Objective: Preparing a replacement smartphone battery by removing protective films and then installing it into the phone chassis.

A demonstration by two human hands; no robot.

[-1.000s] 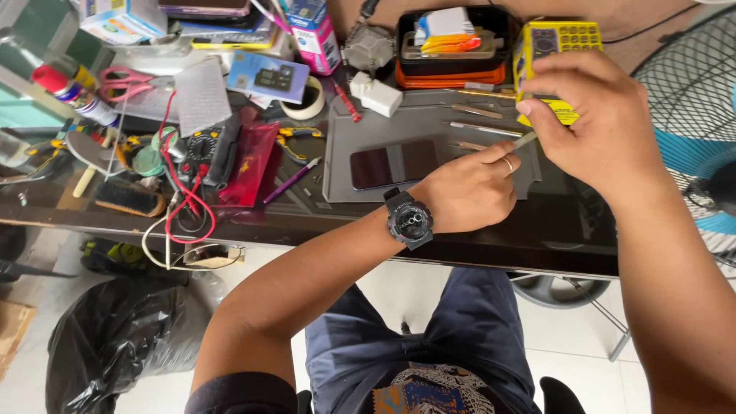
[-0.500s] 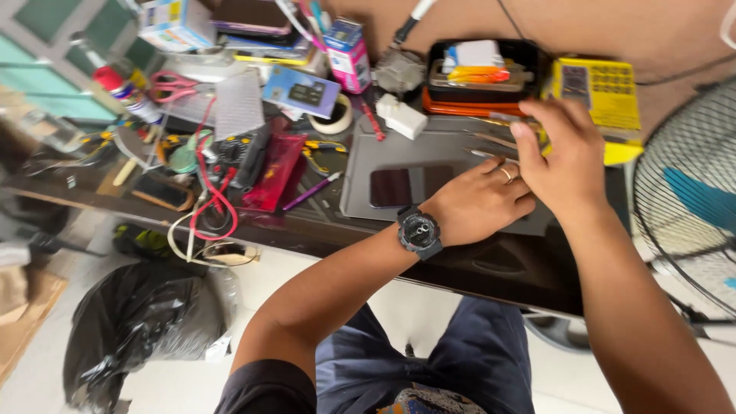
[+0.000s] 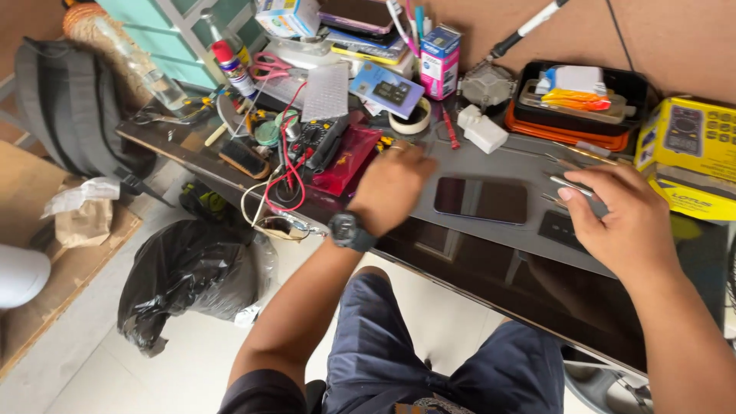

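Observation:
A dark phone (image 3: 481,199) lies face up on a grey work mat (image 3: 506,162) on the black desk. My left hand (image 3: 391,186), with a black watch on the wrist, reaches past the mat's left edge to a red pouch (image 3: 346,159). Its fingers curl down there, and what they touch is hidden. My right hand (image 3: 622,221) hovers over the mat's right end and pinches thin metal tweezers (image 3: 569,183) that point left toward the phone. Several more metal tools (image 3: 571,156) lie on the mat just beyond. A small black part (image 3: 557,227) sits by my right thumb.
A multimeter (image 3: 314,142) with red and black leads lies left of the pouch. Behind the mat are a white adapter (image 3: 484,132), a tape roll (image 3: 411,118), a black tray (image 3: 583,100) and a yellow box (image 3: 690,149). A black bag (image 3: 192,276) sits on the floor.
My left hand has left the phone and moved left to the red pouch. My right hand came down from the yellow box to the mat's right end, tweezers still in it. The camera shifted.

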